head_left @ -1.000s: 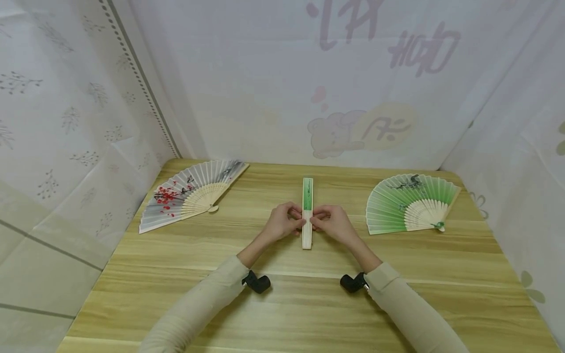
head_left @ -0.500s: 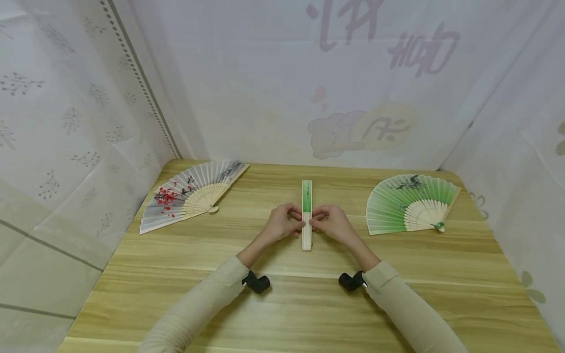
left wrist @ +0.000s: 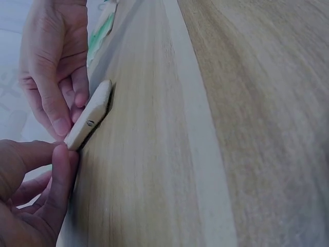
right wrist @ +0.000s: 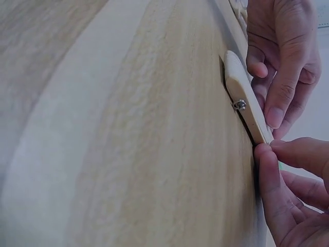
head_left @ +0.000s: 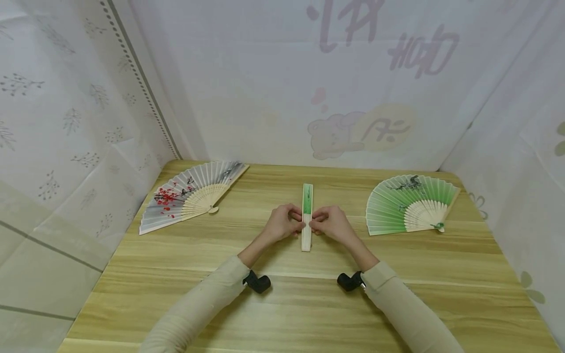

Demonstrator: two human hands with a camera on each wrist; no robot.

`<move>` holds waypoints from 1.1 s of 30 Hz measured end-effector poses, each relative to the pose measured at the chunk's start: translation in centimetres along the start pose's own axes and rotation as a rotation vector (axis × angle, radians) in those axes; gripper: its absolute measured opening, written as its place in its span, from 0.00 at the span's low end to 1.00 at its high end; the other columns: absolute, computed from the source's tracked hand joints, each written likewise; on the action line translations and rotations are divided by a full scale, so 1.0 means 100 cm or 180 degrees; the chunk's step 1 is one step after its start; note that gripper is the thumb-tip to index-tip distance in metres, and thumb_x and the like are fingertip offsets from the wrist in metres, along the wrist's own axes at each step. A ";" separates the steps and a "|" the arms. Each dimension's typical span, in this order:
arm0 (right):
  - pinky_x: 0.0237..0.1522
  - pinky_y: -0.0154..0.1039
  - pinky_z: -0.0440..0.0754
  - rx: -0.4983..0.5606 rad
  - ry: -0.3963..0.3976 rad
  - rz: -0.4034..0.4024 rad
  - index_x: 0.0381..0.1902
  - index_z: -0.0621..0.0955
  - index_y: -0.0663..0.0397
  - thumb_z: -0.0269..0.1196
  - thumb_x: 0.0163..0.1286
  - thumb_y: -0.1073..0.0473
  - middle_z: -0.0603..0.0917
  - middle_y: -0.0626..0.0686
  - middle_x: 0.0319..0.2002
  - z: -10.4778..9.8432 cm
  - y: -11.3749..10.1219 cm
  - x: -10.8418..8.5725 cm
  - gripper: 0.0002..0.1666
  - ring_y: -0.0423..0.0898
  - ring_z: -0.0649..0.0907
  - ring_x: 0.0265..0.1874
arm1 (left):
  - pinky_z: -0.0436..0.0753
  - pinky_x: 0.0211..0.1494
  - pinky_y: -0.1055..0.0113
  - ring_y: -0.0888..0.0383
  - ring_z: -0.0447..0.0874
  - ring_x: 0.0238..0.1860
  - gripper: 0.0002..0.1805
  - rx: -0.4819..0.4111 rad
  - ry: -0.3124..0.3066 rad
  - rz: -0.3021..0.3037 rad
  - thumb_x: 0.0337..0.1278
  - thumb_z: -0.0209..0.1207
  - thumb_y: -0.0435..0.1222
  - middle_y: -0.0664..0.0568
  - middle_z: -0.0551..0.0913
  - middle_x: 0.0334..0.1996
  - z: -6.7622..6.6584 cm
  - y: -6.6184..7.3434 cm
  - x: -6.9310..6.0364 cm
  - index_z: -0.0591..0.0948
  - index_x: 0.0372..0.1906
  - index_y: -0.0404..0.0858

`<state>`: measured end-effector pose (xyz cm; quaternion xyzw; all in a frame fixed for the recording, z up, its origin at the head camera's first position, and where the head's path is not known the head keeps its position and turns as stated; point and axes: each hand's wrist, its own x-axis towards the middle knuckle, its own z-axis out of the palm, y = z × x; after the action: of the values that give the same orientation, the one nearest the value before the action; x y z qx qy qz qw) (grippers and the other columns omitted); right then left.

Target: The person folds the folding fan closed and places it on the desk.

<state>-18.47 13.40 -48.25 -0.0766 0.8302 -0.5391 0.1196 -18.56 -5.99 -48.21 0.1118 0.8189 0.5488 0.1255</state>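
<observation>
Folded fan (head_left: 307, 215), pinched, between left hand (head_left: 284, 222) and right hand (head_left: 332, 223)

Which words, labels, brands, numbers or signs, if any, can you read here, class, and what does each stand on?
None reads with certainty.
Big marks, upper back curtain: shapes unclear.
Smaller lettering, right of them, same curtain: perhaps an "H", the rest unclear.
Mark on the pale oval beside the bear print: too faint.
Closed fan, grey fan, green open fan: no text made out.
</observation>
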 end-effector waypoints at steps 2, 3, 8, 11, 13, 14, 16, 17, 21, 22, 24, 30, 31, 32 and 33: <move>0.29 0.40 0.87 -0.0012 0.0009 -0.0005 0.44 0.83 0.74 0.70 0.65 0.72 0.88 0.59 0.31 0.000 0.000 0.000 0.12 0.50 0.88 0.27 | 0.86 0.26 0.64 0.54 0.86 0.23 0.14 0.0035 0.0013 -0.0014 0.57 0.69 0.23 0.42 0.84 0.38 0.000 0.000 0.000 0.80 0.47 0.26; 0.29 0.40 0.87 -0.0019 0.0012 -0.0001 0.44 0.83 0.74 0.70 0.65 0.72 0.88 0.59 0.31 0.000 0.000 -0.001 0.12 0.50 0.88 0.27 | 0.86 0.26 0.64 0.54 0.86 0.23 0.14 0.0039 0.0015 -0.0023 0.57 0.69 0.23 0.42 0.84 0.38 0.000 0.000 0.000 0.80 0.47 0.26; 0.29 0.39 0.87 -0.0021 0.0010 0.0033 0.45 0.83 0.74 0.70 0.64 0.71 0.88 0.59 0.31 0.000 0.000 0.000 0.12 0.50 0.88 0.26 | 0.86 0.26 0.63 0.54 0.86 0.23 0.15 0.0036 0.0018 -0.0083 0.57 0.69 0.23 0.42 0.84 0.38 -0.001 0.000 0.000 0.80 0.48 0.27; 0.30 0.40 0.87 0.0004 -0.0015 0.0027 0.45 0.83 0.75 0.70 0.65 0.72 0.88 0.59 0.32 -0.002 0.000 0.001 0.13 0.50 0.88 0.27 | 0.87 0.26 0.63 0.53 0.87 0.24 0.15 0.0045 0.0013 -0.0085 0.57 0.69 0.24 0.42 0.84 0.38 -0.002 0.001 -0.001 0.80 0.48 0.27; 0.30 0.41 0.88 0.0047 -0.0032 0.0019 0.45 0.82 0.76 0.69 0.65 0.72 0.88 0.61 0.32 -0.004 -0.001 0.001 0.13 0.51 0.88 0.28 | 0.86 0.27 0.63 0.53 0.87 0.24 0.14 0.0058 0.0006 -0.0066 0.58 0.69 0.25 0.42 0.84 0.38 -0.003 0.000 -0.002 0.80 0.48 0.27; 0.31 0.41 0.88 0.0082 -0.0026 0.0027 0.45 0.82 0.75 0.69 0.66 0.72 0.88 0.61 0.32 -0.005 -0.001 0.001 0.12 0.51 0.88 0.28 | 0.87 0.27 0.63 0.52 0.87 0.24 0.14 0.0052 0.0003 -0.0063 0.58 0.69 0.25 0.42 0.84 0.37 -0.004 0.000 -0.002 0.80 0.48 0.27; 0.32 0.42 0.88 0.0118 -0.0021 0.0007 0.46 0.82 0.76 0.68 0.66 0.72 0.87 0.62 0.33 -0.008 0.000 0.001 0.13 0.52 0.88 0.29 | 0.87 0.27 0.63 0.51 0.88 0.26 0.14 0.0011 0.0007 -0.0061 0.59 0.69 0.25 0.42 0.85 0.38 -0.006 0.000 -0.003 0.80 0.49 0.26; 0.32 0.43 0.88 0.0138 -0.0017 -0.0005 0.46 0.82 0.76 0.68 0.66 0.72 0.87 0.62 0.33 -0.009 0.001 0.001 0.13 0.53 0.88 0.29 | 0.87 0.28 0.62 0.50 0.88 0.27 0.14 -0.0028 0.0017 -0.0058 0.59 0.69 0.25 0.42 0.85 0.38 -0.007 0.000 -0.004 0.80 0.49 0.26; 0.36 0.45 0.88 0.0319 -0.0068 -0.0038 0.50 0.80 0.77 0.68 0.67 0.71 0.87 0.64 0.36 -0.017 0.005 0.001 0.16 0.57 0.88 0.33 | 0.88 0.30 0.61 0.48 0.89 0.31 0.15 -0.0184 0.0074 -0.0079 0.61 0.68 0.26 0.40 0.85 0.39 -0.016 0.000 -0.006 0.80 0.50 0.25; 0.37 0.45 0.88 0.0407 -0.0095 -0.0047 0.51 0.80 0.78 0.68 0.67 0.71 0.87 0.65 0.37 -0.019 0.006 0.002 0.17 0.58 0.88 0.34 | 0.88 0.30 0.60 0.49 0.89 0.32 0.15 -0.0210 0.0090 -0.0070 0.61 0.68 0.26 0.40 0.85 0.39 -0.020 -0.001 -0.006 0.80 0.50 0.24; 0.38 0.45 0.88 0.0586 -0.0154 -0.0036 0.53 0.79 0.78 0.68 0.68 0.71 0.86 0.66 0.40 -0.023 0.007 0.003 0.19 0.58 0.88 0.36 | 0.88 0.31 0.60 0.49 0.89 0.33 0.16 -0.0215 0.0111 -0.0059 0.61 0.68 0.26 0.40 0.85 0.40 -0.027 -0.002 -0.007 0.80 0.51 0.24; 0.41 0.44 0.87 0.0985 -0.0254 -0.0051 0.56 0.78 0.77 0.68 0.69 0.70 0.85 0.66 0.42 -0.028 0.010 0.009 0.21 0.53 0.87 0.38 | 0.88 0.33 0.57 0.44 0.89 0.36 0.18 -0.0466 0.0011 0.0011 0.63 0.65 0.25 0.38 0.84 0.43 -0.051 -0.009 -0.011 0.77 0.55 0.22; 0.42 0.44 0.87 0.1037 -0.0266 -0.0068 0.56 0.77 0.77 0.67 0.70 0.69 0.85 0.67 0.43 -0.029 0.010 0.010 0.21 0.53 0.87 0.38 | 0.88 0.34 0.56 0.43 0.89 0.37 0.19 -0.0529 -0.0018 0.0021 0.64 0.65 0.24 0.37 0.84 0.44 -0.055 -0.010 -0.012 0.76 0.56 0.21; 0.43 0.45 0.87 0.1116 -0.0276 -0.0078 0.57 0.77 0.77 0.67 0.70 0.69 0.85 0.68 0.44 -0.029 0.010 0.012 0.21 0.53 0.87 0.38 | 0.88 0.35 0.55 0.43 0.89 0.38 0.19 -0.0582 -0.0042 0.0027 0.64 0.64 0.24 0.36 0.84 0.44 -0.059 -0.011 -0.013 0.76 0.57 0.21; 0.44 0.46 0.87 0.1190 -0.0291 -0.0088 0.57 0.77 0.77 0.67 0.70 0.70 0.84 0.69 0.45 -0.029 0.010 0.013 0.21 0.54 0.87 0.39 | 0.88 0.36 0.54 0.42 0.88 0.39 0.19 -0.0620 -0.0058 0.0037 0.65 0.63 0.24 0.35 0.83 0.45 -0.063 -0.013 -0.014 0.75 0.58 0.21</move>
<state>-20.52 15.99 -48.24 -0.0888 0.7081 -0.6815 0.1619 -19.30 -12.37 -46.97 0.1087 0.7598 0.6255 0.1401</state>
